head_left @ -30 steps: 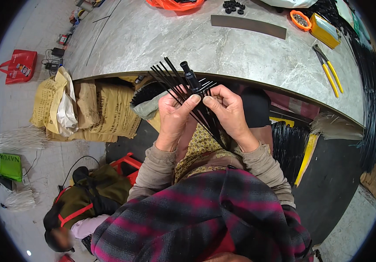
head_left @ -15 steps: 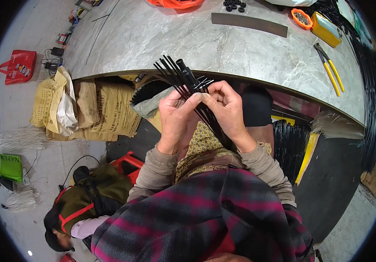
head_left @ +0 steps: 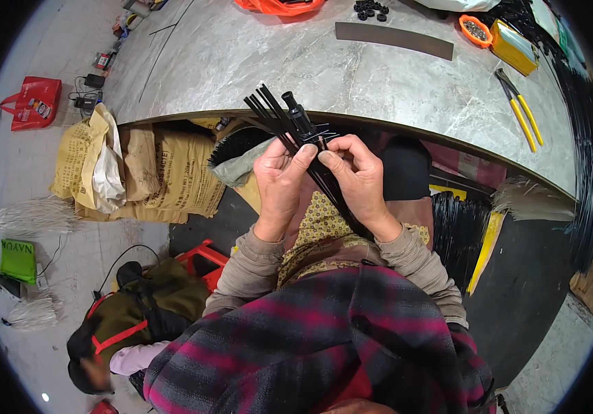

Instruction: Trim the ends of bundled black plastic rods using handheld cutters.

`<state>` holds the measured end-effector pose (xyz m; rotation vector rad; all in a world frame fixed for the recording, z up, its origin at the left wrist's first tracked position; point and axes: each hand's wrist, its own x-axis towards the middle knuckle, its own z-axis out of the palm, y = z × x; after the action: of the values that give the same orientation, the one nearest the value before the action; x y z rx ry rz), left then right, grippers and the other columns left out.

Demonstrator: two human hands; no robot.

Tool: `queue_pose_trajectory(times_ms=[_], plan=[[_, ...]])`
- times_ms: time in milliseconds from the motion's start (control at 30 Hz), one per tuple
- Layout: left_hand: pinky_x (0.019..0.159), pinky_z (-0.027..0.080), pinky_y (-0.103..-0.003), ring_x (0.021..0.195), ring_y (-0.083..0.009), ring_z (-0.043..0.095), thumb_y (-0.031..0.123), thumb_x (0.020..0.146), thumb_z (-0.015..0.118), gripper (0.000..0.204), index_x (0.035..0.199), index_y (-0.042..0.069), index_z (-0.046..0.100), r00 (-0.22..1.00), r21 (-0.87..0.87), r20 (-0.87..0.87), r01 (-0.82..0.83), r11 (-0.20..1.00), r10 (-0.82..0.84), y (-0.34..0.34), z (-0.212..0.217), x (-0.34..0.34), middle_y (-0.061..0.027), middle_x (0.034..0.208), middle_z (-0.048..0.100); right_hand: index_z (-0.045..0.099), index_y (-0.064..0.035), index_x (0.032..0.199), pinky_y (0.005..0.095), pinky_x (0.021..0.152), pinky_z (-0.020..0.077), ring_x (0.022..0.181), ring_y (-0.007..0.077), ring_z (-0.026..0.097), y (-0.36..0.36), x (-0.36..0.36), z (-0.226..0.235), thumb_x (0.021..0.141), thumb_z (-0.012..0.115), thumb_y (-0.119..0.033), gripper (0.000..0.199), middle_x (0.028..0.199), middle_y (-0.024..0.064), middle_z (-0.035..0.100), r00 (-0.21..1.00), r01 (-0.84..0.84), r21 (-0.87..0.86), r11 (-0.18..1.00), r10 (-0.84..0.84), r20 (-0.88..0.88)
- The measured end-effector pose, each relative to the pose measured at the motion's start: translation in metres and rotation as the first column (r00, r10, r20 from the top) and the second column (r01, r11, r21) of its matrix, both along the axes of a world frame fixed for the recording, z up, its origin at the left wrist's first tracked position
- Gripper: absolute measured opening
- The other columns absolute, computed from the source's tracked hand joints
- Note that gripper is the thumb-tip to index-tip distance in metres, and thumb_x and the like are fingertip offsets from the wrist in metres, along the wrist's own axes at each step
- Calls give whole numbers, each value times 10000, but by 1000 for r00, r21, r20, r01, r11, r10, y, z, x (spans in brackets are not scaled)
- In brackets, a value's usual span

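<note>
L hand [head_left: 279, 183] grips black rods [head_left: 264, 107], R hand [head_left: 357, 176] pinches rods w/ thumb + fingers by the stepped black fitting [head_left: 299, 117]; exact contact pts hidden behind thumbs. Fitting's btwn hands, over lap, nr table [head_left: 255, 62] edge. Rods' lower ends lost behind R wrist. Orange bag [head_left: 283, 7] cut off at top.

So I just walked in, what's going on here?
Someone in a plaid top has their left hand and right hand close together, pinching a bunch of thin black rods with a black tubular fitting among them. They're working in front of the grey table, where yellow-handled pliers lie to the right. Another person is at the lower left.
</note>
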<state>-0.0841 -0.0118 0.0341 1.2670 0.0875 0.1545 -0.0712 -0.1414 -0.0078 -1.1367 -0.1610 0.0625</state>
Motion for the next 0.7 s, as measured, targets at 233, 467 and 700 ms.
queue_pose_trajectory(times_ms=[233, 467, 700], plan=[[817, 506, -242, 895, -107, 629, -41, 896, 643, 190, 1085, -31, 626, 1000, -16, -13, 9, 1000, -9, 5, -3, 3, -65, 1010, 680, 632, 1, 930, 187, 630, 422, 728, 18, 505, 1, 1, -1, 906, 685, -35, 69, 851, -30, 580, 976, 117, -219, 969, -71, 206], [819, 508, -242, 898, -105, 632, -44, 870, 664, 212, 1079, -28, 630, 994, -9, -14, 107, 994, -107, 16, -2, 4, -67, 1004, 684, 569, -31, 943, 161, 643, 433, 728, 4, 510, -6, 3, 11, 910, 685, -36, 120, 835, -41, 565, 990, -119, 32, 992, 121, -78], [828, 512, -256, 900, -113, 634, -31, 868, 675, 217, 1079, -30, 630, 991, 4, -20, 132, 991, -132, 17, -4, 7, -74, 1007, 686, 553, -32, 907, 162, 596, 452, 672, 0, 540, -9, 11, 9, 890, 704, -52, 153, 769, -20, 602, 991, -114, 56, 992, 118, -70]])
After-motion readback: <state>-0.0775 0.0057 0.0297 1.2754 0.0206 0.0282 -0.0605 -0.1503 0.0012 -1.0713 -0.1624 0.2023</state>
